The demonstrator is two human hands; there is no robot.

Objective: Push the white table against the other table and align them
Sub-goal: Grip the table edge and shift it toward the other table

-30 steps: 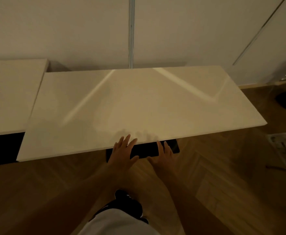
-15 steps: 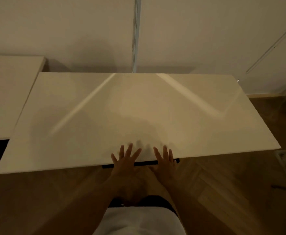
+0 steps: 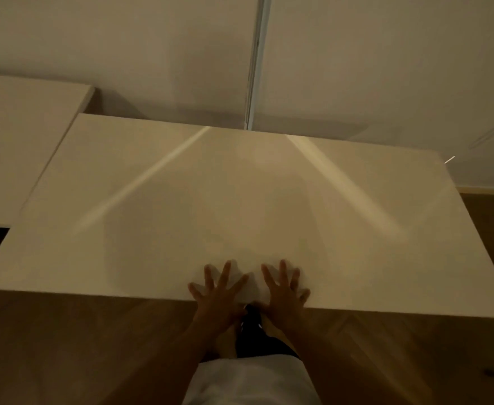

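Both hands: left hand, right hand | grip released, now flat on white table | earlier short of it

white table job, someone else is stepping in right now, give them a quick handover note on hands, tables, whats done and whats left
Left hand and right hand: both open, fingers spread flat on the near edge of the white table.
The other table sits to the left, by the wall.
Done: the white table's left side meets or overlaps it in view.
Left: near edges are not flush; the white table sticks out toward the person. Push it toward the wall.
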